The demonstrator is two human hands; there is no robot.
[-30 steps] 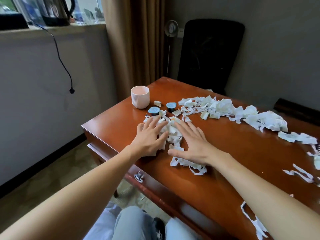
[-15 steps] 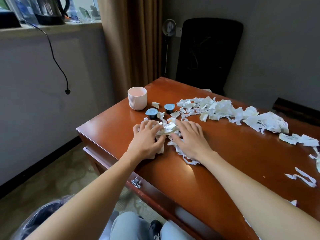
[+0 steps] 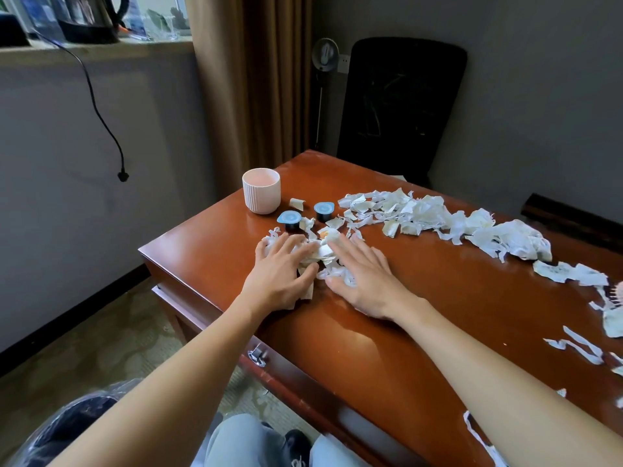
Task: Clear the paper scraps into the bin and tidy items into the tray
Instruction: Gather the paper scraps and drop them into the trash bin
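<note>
White paper scraps lie across the wooden desk [image 3: 421,315]. A small heap of scraps [image 3: 322,254] sits near the desk's left end, squeezed between my two hands. My left hand [image 3: 281,274] lies flat on the heap's left side with fingers spread. My right hand [image 3: 362,278] presses flat on its right side. A long band of scraps [image 3: 438,217] runs to the right behind them. Two small blue-lidded capsules [image 3: 289,220] [image 3: 324,210] stand just beyond the heap. The bin with a clear liner [image 3: 64,429] shows at the lower left, beside the desk.
A pink ribbed cup [image 3: 261,190] stands at the desk's far left corner. More scraps [image 3: 580,345] lie along the right edge. A black chair [image 3: 401,106] stands behind the desk. A kettle [image 3: 89,18] sits on the windowsill, its cord hanging down the wall.
Both hands have drawn closer together, bunching the loose scraps into a tighter heap. The view has shifted so that the bin shows at the lower left.
</note>
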